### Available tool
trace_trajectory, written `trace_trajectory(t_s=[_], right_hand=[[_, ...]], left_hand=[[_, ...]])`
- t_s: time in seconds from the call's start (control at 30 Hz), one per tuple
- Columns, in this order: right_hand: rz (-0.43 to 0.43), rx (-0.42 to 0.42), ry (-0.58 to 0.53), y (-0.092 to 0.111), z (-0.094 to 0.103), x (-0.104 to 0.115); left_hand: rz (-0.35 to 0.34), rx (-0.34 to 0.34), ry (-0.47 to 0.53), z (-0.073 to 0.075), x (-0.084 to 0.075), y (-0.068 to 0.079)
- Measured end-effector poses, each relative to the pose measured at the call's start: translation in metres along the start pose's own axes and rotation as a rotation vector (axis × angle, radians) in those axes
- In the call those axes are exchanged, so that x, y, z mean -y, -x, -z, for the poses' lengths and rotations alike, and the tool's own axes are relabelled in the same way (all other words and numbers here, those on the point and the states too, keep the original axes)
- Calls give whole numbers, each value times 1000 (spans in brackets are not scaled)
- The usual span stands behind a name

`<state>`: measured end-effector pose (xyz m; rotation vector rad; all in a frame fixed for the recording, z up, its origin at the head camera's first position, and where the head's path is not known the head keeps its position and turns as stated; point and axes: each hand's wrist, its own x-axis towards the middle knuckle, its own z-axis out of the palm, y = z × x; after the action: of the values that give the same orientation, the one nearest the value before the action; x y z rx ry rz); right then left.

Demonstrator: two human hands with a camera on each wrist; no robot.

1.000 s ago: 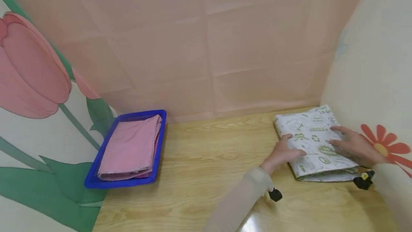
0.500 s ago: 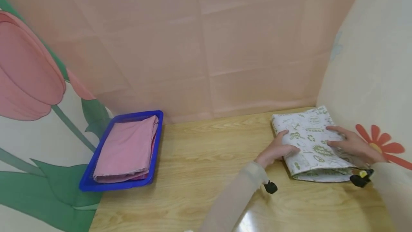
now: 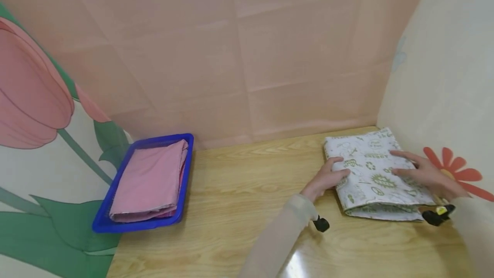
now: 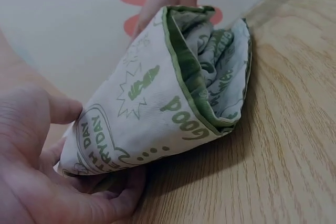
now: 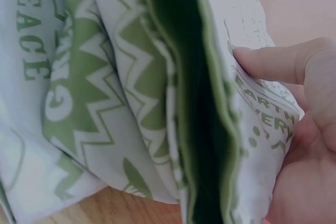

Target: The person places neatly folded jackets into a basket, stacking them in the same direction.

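Note:
A folded white cloth [image 3: 372, 175] with green lettering and drawings lies at the right of the wooden table in the head view. My left hand [image 3: 326, 178] holds its left edge; in the left wrist view the thumb is on top and the fingers [image 4: 123, 198] are tucked beneath. The opposite edge is gripped by my right hand [image 3: 428, 177], whose thumb presses on the printed face in the right wrist view. Green-trimmed layers gape at the cloth's near end, with more folds bunched inside. Part of the right hand's fingers is hidden by the cloth.
A blue plastic basket [image 3: 101, 222] stands at the table's left, holding a folded pink cloth [image 3: 148, 181]. Behind the table [image 3: 239, 200] hangs a pinkish sheet [image 3: 193, 55]. A wall painted with a red flower [image 3: 457, 170] rises close beside my right hand.
My left hand has drawn outward to the cloth's left edge, its thumb covering less of the top. The right hand stays at the other edge. The head view has shifted slightly.

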<state>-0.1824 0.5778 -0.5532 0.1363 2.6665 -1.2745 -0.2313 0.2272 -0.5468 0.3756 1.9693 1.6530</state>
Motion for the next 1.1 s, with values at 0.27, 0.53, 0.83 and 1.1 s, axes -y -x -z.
trace_trajectory(t_s=[0.27,0.53,0.83,1.1], right_hand=[[-10,-20,0,12,-2,9],[21,-87,22,20,-5,22],[26,-114,51,20,-8,44],[32,-113,76,20,-12,61]], left_hand=[[-28,-63,23,-4,0,2],[-35,-91,18,-2,-6,8],[-52,-97,8,10,-16,16],[-62,-120,6,20,-26,25]])
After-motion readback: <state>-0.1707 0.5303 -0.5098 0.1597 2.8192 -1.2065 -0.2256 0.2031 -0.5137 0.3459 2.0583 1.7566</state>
